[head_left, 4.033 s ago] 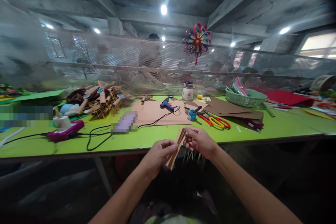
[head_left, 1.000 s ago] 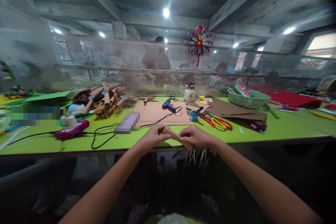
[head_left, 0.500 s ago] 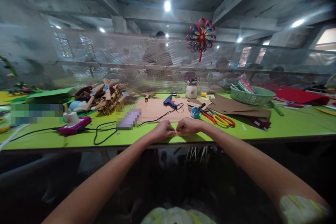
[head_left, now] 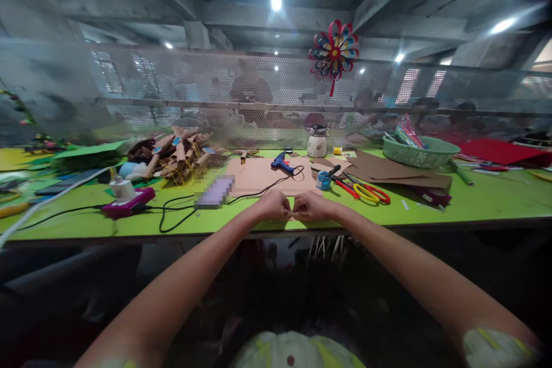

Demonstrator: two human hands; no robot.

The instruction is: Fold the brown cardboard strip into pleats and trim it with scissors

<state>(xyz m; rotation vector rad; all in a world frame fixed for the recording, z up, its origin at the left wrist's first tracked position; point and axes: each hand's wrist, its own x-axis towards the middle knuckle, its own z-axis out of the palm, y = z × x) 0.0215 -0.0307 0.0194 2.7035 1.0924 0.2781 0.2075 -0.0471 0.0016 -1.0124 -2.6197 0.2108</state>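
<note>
Near the front edge of the green table (head_left: 366, 215), my left hand (head_left: 275, 206) and my right hand (head_left: 311, 207) meet almost knuckle to knuckle. Both are closed in a pinch, fingers pointing down. Between the fingertips shows a bit of a thin brown paper strip (head_left: 292, 217); the hands hide most of it. Just beyond lies a sheet of brown cardboard (head_left: 254, 173), with a blue hot glue gun (head_left: 283, 163) on its far part. To the right of my right hand stands a small blue jar (head_left: 322, 181) with a dark pen-like thing across its top.
Scissors with yellow and red handles (head_left: 368, 192) lie right of the jar. Brown cardboard sheets (head_left: 388, 169), a green basket (head_left: 418, 155) and a thermos jug (head_left: 317, 142) stand farther back. At left are a purple power strip (head_left: 129, 202), black cables, a blurred phone-like slab (head_left: 215, 191) and brown paper rolls (head_left: 179, 152).
My hands have drawn slightly closer together at the fingertips, and less of the paper strip shows. The view has shifted a little; objects on the table keep their places.
</note>
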